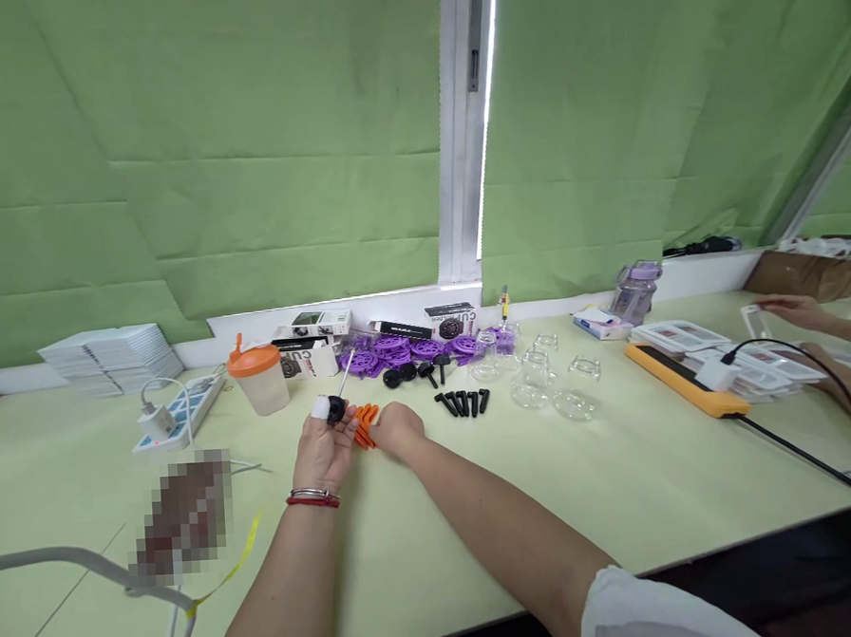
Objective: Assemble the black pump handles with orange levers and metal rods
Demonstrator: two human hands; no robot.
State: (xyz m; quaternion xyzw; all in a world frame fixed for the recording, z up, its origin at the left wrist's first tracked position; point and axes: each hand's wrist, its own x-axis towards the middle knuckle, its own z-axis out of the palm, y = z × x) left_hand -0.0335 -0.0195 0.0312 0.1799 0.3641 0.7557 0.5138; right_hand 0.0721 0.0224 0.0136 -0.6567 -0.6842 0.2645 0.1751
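Observation:
My left hand, palm up with a bandaged fingertip, pinches a small black knob that has a thin metal rod sticking up from it. My right hand rests on the table beside it, fingers curled over a bunch of small orange parts. Beyond the hands lie a row of black pegs, a few loose black knobs, a pile of purple plastic discs and several clear glass cups.
An orange-lidded cup, a power strip and a stack of white sheets are on the left. Small boxes line the sill. At right sit a yellow device with black cable, a purple bottle and another person's hands.

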